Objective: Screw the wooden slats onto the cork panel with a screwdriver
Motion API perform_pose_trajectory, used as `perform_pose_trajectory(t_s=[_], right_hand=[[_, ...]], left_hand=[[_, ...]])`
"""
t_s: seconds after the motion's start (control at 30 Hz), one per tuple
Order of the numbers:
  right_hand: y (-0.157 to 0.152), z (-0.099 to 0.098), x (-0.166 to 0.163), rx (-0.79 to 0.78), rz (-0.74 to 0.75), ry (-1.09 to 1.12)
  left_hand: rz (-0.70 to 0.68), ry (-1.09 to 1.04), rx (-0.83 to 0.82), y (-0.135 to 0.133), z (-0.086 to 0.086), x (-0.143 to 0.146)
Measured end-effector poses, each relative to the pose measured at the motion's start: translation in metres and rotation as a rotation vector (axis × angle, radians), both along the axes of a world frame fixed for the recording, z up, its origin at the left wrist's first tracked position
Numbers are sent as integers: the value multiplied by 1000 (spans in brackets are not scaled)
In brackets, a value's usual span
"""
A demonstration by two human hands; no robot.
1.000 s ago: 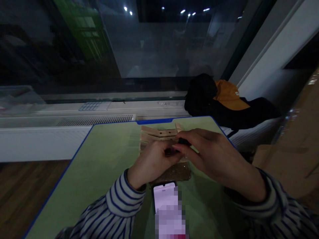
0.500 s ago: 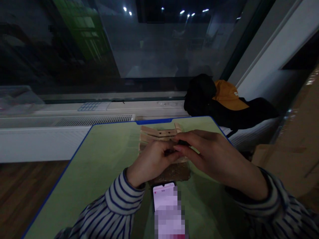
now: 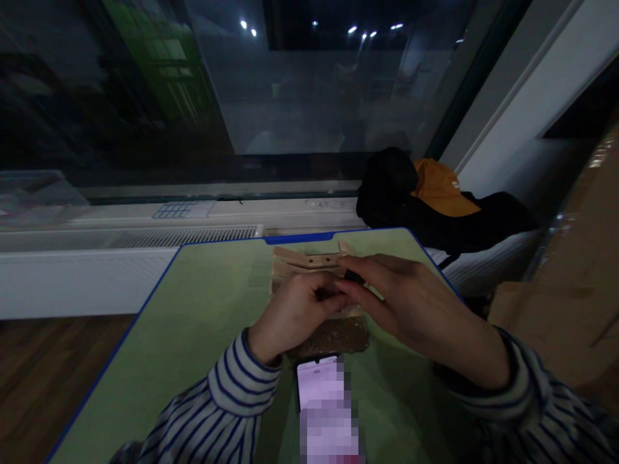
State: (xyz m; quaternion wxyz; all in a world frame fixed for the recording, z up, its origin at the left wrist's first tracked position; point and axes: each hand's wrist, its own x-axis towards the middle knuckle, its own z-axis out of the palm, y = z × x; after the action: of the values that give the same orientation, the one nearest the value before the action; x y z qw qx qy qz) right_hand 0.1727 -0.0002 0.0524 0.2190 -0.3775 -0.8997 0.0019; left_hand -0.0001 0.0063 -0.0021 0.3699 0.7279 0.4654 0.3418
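My left hand and my right hand meet over the far middle of a green mat. The fingers of both are curled and pinched round a small dark piece between them; what it is stays hard to make out. Just beyond the fingers lie light wooden slats with small holes, stacked flat on the mat. A brown speckled sheet lies under my wrists. Both sleeves are striped blue and white.
A lit phone lies on the mat near me. A black bag with an orange cap rests on the sill at the right. A radiator grille and a dark window run behind; cardboard boxes stand right.
Both hands stay together over the slats with only slight finger movement. The view has shifted a little.
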Motion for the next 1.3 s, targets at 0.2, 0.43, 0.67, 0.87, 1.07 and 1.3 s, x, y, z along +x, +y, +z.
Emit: perform_pose_trajectory(t_s=[0.2,0.43,0.67,0.87,1.07,1.3], right_hand=[[1,1,5,-5,70,45],[-1,5,6,0,80,10],[-2,4,4,5,10,-17],[2,2,3,12,19,21],[2,3,6,-5,79,72],[2,4,2,6,27,21]], left_hand=[[-62,7,1,0,5,-2],[-168,51,-36,-2,11,-4],[-143,61,-37,-2,5,-2],[-43,-30,-12,-1,3,0],[-82,-30,-34,0,4,-3],[-132,34,-65,-1,9,-4]])
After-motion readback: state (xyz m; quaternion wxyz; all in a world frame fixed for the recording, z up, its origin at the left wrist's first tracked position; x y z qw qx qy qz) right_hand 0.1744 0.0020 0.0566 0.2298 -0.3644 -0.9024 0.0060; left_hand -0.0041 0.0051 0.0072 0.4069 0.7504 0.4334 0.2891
